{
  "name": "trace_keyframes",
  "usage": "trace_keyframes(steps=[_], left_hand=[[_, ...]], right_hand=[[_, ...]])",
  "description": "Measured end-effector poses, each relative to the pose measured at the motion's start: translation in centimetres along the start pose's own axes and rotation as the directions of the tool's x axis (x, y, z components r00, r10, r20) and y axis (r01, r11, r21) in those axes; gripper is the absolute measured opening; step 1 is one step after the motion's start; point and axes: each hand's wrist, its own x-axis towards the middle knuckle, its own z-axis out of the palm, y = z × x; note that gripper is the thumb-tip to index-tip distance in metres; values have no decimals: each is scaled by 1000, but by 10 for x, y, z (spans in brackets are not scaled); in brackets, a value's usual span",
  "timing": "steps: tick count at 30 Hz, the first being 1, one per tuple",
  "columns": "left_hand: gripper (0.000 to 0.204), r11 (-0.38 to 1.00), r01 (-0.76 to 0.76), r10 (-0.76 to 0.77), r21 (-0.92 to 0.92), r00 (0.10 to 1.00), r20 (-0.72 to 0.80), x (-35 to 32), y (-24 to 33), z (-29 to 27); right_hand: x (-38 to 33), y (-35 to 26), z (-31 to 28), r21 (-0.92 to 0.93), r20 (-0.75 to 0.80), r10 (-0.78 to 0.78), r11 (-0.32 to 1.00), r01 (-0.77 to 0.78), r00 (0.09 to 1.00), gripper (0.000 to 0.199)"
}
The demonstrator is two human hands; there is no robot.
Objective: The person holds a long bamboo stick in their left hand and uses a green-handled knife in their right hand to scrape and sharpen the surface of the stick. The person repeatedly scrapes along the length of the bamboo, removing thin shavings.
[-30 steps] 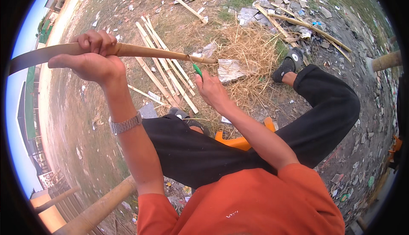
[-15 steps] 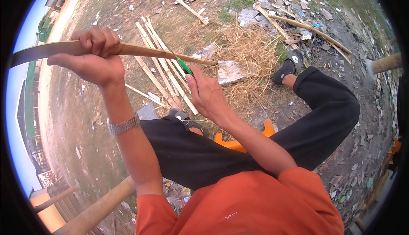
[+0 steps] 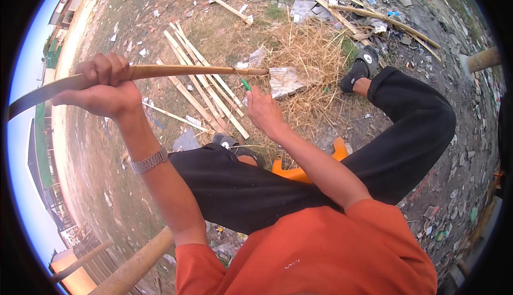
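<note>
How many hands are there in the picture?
2. The left hand grips a long bamboo strip on the left; the right hand, nearer the middle, holds a green-handled tool. I see no others.

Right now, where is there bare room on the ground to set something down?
Widest: the grassy ground left of the left forearm, with only scattered scraps. Smaller: the patch between the pale strips and the lone stick beyond. Crowded: the straw beyond the right hand, and the rubble at upper right.
</note>
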Motion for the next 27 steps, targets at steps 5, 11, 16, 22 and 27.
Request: trace_keyframes(steps=[5, 11, 16, 22, 27], left_hand=[[73, 1000, -7, 6, 27, 999, 38, -1, 0, 0], [73, 1000, -12, 11, 17, 998, 66, -7, 3, 3], [72, 999, -20, 20, -37, 1000, 10, -9, 3, 1], [72, 1000, 14, -14, -3, 996, -90, -1, 4, -3], [73, 999, 21, -19, -37, 999, 47, -2, 1, 0]], right_hand=[[12, 23, 9, -85, -29, 3, 996, -6, 1000, 30], [26, 63, 25, -187, 2, -30, 982, 30, 1000, 29], [44, 79, 12, -330, 51, -102, 937, 113, 993, 28], [51, 53, -38, -448, -56, -68, 893, 36, 996, 36], [13, -45, -82, 219, 2, -193, 957, 188, 981, 35]])
